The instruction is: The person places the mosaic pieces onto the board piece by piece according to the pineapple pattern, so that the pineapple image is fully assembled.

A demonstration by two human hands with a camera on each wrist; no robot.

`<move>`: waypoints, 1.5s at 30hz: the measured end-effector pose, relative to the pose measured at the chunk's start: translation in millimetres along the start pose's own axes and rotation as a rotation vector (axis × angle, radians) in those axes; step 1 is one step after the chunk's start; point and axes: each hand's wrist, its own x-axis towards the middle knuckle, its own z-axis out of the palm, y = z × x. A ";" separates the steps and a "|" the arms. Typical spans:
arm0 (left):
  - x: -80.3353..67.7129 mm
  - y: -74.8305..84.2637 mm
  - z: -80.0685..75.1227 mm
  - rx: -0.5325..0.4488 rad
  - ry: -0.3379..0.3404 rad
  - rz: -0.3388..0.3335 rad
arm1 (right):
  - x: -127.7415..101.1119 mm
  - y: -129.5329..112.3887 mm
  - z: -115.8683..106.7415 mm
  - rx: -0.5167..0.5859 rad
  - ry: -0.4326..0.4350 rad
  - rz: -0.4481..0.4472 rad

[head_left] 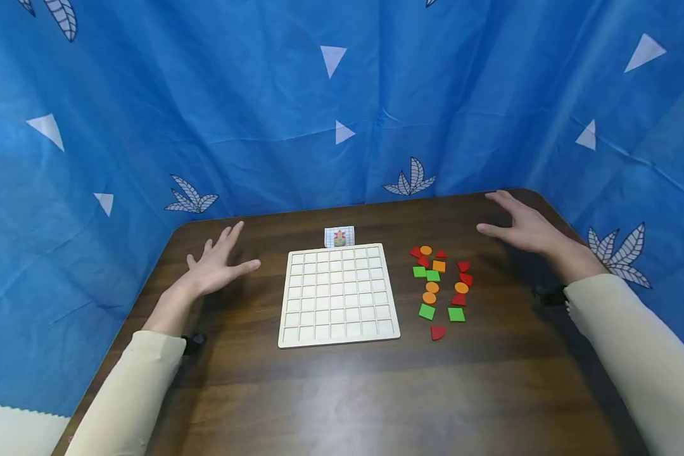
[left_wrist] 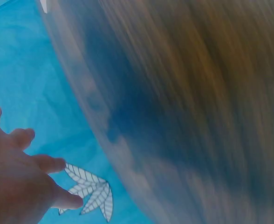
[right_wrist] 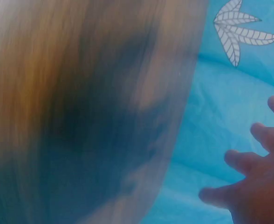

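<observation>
1. Nearest, a person's two pale sleeves reached over a dark brown table, one along its left edge and one on its right side. A black band showed at the left wrist.
2. A white board, ruled into small squares, lay flat on the table, a little nearer its left edge than its right.
3. Beside the board, toward the table's right edge, small flat pieces lay loosely grouped: one red piece closest to the person, then two green pieces, orange discs mixed with more red, two further green ones, an orange square, and more red with another disc toward the far edge.
4. The left hand hovered near the table's left edge, fingers and thumb spread.
5. A small printed card lay just beyond the board, near the table's far edge.
6. The right hand hovered near the table's far right corner, also spread.
7. Behind everything hung a blue curtain printed with white leaves and triangles.
</observation>
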 end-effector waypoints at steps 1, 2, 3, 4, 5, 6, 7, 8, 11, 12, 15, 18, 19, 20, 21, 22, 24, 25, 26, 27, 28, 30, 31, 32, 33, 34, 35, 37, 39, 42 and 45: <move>-0.1 1.0 1.6 -0.007 0.006 0.005 | 1.0 -1.6 2.7 0.018 -0.004 0.005; -0.3 2.1 3.3 -0.013 0.013 0.010 | 2.0 -3.2 5.8 0.036 -0.008 0.013; -0.7 3.2 5.1 -0.016 0.022 0.017 | 2.9 -4.6 9.0 0.053 -0.011 0.021; -1.2 4.6 6.9 -0.023 0.032 0.029 | 3.7 -6.0 12.2 0.074 -0.015 0.028; -1.7 6.2 8.9 -0.044 0.043 0.039 | 4.3 -7.0 15.5 0.094 -0.018 0.032; -1.8 7.3 11.2 -0.070 0.052 0.049 | 4.8 -7.8 18.9 0.112 -0.019 0.032; -1.5 8.4 13.6 -0.102 0.061 0.061 | 5.3 -8.2 22.2 0.130 -0.022 0.029; -1.2 9.3 16.3 -0.139 0.066 0.074 | 5.6 -8.5 25.5 0.147 -0.024 0.023; -0.2 11.3 25.1 -0.263 0.060 0.095 | 6.7 -9.0 34.7 0.195 -0.040 0.002; 0.2 11.4 28.0 -0.302 0.054 0.100 | 7.1 -8.7 37.7 0.208 -0.046 0.001; 0.7 12.1 34.7 -0.405 0.038 0.124 | 8.6 -7.4 46.3 0.250 -0.061 0.011; 1.5 12.5 38.7 -0.485 0.023 0.175 | 9.7 -5.3 54.1 0.268 -0.067 0.019; 1.8 12.8 39.7 -0.502 0.018 0.189 | 10.0 -5.1 56.3 0.273 -0.069 0.019; 1.7 13.2 40.6 -0.516 0.011 0.200 | 10.2 -4.7 58.5 0.271 -0.072 0.012; 1.4 13.9 41.5 -0.529 0.004 0.206 | 10.5 -5.1 60.3 0.274 -0.074 0.008; 1.0 14.5 42.4 -0.542 -0.004 0.210 | 10.8 -5.5 61.9 0.274 -0.076 0.005; 0.6 15.2 45.1 -0.557 -0.019 0.211 | 11.5 -7.3 64.5 0.272 -0.078 -0.005; 0.4 15.6 46.3 -0.564 -0.029 0.215 | 12.1 -8.1 65.5 0.269 -0.084 -0.010; 0.0 16.2 47.5 -0.568 -0.039 0.218 | 12.8 -9.1 66.3 0.266 -0.090 -0.013; -0.2 16.6 48.7 -0.569 -0.049 0.222 | 13.6 -10.4 66.7 0.263 -0.098 -0.009; 0.1 16.4 50.0 -0.567 -0.060 0.232 | 14.5 -12.0 66.9 0.257 -0.109 -0.007; 0.0 16.9 51.9 -0.551 -0.081 0.239 | 16.2 -15.0 67.0 0.250 -0.132 0.001; 0.0 17.4 52.4 -0.544 -0.090 0.241 | 17.3 -16.0 66.9 0.246 -0.142 0.005; 0.2 17.6 53.3 -0.539 -0.098 0.243 | 18.0 -17.3 67.0 0.242 -0.146 0.010; 0.8 17.3 54.4 -0.529 -0.106 0.243 | 18.9 -18.6 67.4 0.238 -0.147 0.014; 1.3 17.0 55.6 -0.521 -0.113 0.244 | 19.7 -19.9 68.0 0.235 -0.148 0.014; 1.5 16.7 56.7 -0.514 -0.117 0.242 | 20.5 -20.8 69.1 0.228 -0.145 0.013; 1.5 16.4 58.9 -0.513 -0.125 0.246 | 22.6 -22.0 71.9 0.212 -0.142 0.008; 1.6 16.3 61.0 -0.509 -0.133 0.251 | 24.4 -23.7 74.5 0.198 -0.147 0.004; 0.7 18.3 62.5 -0.476 -0.138 0.262 | 26.2 -25.6 77.2 0.184 -0.163 0.003; 0.9 20.0 63.9 -0.427 -0.132 0.256 | 26.0 -28.2 77.6 0.169 -0.166 0.010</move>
